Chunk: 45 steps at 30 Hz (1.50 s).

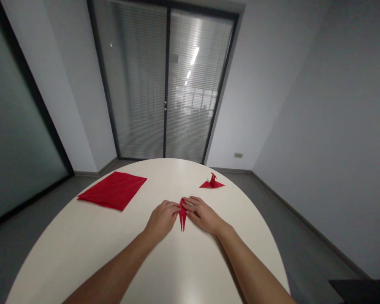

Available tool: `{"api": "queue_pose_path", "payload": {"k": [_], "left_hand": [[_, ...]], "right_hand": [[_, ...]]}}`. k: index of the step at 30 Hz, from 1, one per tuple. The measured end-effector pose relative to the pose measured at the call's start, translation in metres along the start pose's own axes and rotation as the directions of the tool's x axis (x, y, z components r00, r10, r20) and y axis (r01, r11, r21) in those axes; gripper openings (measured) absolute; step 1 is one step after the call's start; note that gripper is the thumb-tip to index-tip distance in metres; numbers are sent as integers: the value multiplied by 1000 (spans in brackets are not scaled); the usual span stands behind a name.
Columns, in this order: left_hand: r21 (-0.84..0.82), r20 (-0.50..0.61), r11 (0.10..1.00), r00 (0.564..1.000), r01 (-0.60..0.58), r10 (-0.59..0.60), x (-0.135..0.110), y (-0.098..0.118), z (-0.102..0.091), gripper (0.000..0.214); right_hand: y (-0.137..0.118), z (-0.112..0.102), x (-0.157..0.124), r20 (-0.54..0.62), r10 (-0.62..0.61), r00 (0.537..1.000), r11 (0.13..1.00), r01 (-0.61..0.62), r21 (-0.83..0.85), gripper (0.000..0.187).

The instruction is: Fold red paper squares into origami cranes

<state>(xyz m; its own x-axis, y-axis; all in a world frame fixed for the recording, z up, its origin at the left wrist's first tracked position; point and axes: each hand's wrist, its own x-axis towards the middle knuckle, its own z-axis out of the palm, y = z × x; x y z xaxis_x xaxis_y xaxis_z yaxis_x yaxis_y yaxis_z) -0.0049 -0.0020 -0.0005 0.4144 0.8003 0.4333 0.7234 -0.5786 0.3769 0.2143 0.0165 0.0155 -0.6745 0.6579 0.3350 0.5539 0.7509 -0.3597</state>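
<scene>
A folded red origami paper (183, 211) lies on the table between my two hands, its two narrow points directed toward me. My left hand (164, 214) is closed, with the thumb and index finger gripping the left edge of the paper. Across from it, my right hand (204, 214) rests with its fingers stretched and spread, fingertips touching the paper's upper right side. The fingertips cover part of the fold. Just beyond my right hand stands a finished red paper crane (212, 182) with its wings spread.
A stack or sheet of red square paper (114, 191) lies at the left of the round white table (158, 270). Behind the table is a glass partition with blinds (164, 84). A dark object (364, 290) shows at the bottom right.
</scene>
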Motion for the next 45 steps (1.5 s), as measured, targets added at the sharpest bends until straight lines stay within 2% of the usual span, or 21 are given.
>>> {"api": "queue_pose_path", "payload": {"k": [3,7,11,14,16,18,22,25,31,36,45], "left_hand": [[21,1,1000,1000,-8,8,0,1,1,28],[29,1,999,1000,-14,14,0,3,-2,30],[0,1,999,999,-46,46,0,5,-4,32],[-37,5,998,999,-52,52,0,5,-5,34],[-51,12,998,999,-32,33,0,5,-4,34],[-58,20,998,1000,-7,8,-1,5,-4,35],[-73,25,997,999,27,-25,-1,5,-4,39],[-91,27,996,999,27,-24,-1,5,-4,39],[-124,25,991,999,42,-40,-2,4,-5,37],[-154,25,988,999,32,-29,-2,3,-7,38],[-117,-2,989,996,87,-88,0,2,-6,26]], "right_hand": [[-3,-5,0,46,-46,998,999,47,-18,43],[-8,-5,-1,65,-36,997,998,40,-58,46],[-9,3,-3,36,71,997,995,-68,-79,50],[-5,9,-5,94,168,981,984,-162,-72,53],[-2,11,-7,113,189,975,981,-182,-68,53],[1,10,-8,102,158,982,986,-152,-64,54],[5,0,-9,86,25,996,997,-18,-79,58],[4,-7,-6,69,-20,997,996,27,-88,54],[-3,-8,-1,-39,-12,999,996,9,-84,37],[-6,-10,2,-33,-27,999,996,25,-87,26],[-12,-15,1,-21,40,999,999,-40,-5,28]]}}
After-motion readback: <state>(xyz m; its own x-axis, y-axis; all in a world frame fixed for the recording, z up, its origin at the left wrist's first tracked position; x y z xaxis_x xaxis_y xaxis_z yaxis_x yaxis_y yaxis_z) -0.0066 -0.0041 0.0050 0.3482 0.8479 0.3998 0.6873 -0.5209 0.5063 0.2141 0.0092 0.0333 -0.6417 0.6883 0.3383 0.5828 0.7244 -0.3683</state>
